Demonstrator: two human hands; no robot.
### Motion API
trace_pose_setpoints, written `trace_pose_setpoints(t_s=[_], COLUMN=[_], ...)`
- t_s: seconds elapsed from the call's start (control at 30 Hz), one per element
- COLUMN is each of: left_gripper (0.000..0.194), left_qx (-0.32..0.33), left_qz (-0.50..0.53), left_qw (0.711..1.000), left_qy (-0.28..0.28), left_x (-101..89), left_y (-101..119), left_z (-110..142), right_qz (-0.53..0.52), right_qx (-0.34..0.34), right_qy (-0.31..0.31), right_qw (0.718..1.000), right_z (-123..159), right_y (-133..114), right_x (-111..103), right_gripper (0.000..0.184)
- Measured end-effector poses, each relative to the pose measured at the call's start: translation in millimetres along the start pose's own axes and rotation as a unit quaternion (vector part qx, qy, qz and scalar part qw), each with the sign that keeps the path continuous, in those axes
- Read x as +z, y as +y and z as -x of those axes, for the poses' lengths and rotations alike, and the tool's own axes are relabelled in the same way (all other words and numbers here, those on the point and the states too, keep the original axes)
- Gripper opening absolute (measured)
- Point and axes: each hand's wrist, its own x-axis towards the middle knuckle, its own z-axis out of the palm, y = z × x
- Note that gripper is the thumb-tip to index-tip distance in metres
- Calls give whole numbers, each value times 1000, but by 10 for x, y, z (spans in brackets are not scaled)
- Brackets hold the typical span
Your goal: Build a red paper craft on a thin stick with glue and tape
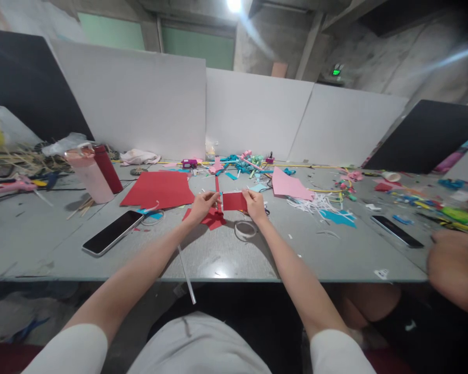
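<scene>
Your ceiling lamp (234,5) is blown out, top centre, flare streaking down-right; second streak near the right edge, upper part. You've got a hot glare spot on the tabletop (249,264), lower centre, soft shadow below your right hand (255,203). Under the table: near black. Upper right corner falls off dark. Wide-angle stretch at your frame sides, co-worker's arm (450,262) at right smeared, small scraps (315,202) mushy

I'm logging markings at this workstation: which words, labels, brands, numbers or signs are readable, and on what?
None can be read.
Green lit sign, high at the back right: too small and blurred.
White scrap near the table's front edge: dark marks, illegible.
Pale mark on the neighbour's dark clothing: too blurred.
</scene>
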Motion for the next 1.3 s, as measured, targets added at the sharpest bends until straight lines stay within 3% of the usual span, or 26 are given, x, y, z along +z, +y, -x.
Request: trace_pose_setpoints(t_s=[0.13, 0.33, 0.43, 0.5, 0.67, 1.3], left_gripper=[43, 37, 36, 35, 30, 29], left_qx=[13, 38, 46, 50, 72, 104], left_qz=[-13, -41, -63, -79, -108, -158], left_qw=[1000, 998, 997, 995, 991, 982], left_qy=[-15, 20, 30, 29, -9, -28], left_x=[65, 63, 53, 59, 100, 88], left_y=[-65, -120, -97, -68, 23, 81], left_z=[18, 7, 13, 30, 104, 140], right_qz=[11, 86, 125, 178, 261, 281], right_qx=[-19, -78, -100, -146, -261, -270], right_qy=[-22, -38, -38, -35, -110, -150], right_qw=[1000, 992, 986, 972, 923, 909], right_z=[5, -19, -26, -11, 46, 50], right_y=[-2, 83, 119, 104, 1, 52], right_x=[42, 73, 59, 44, 40, 61], right_gripper=[56, 49, 31, 20, 20, 19])
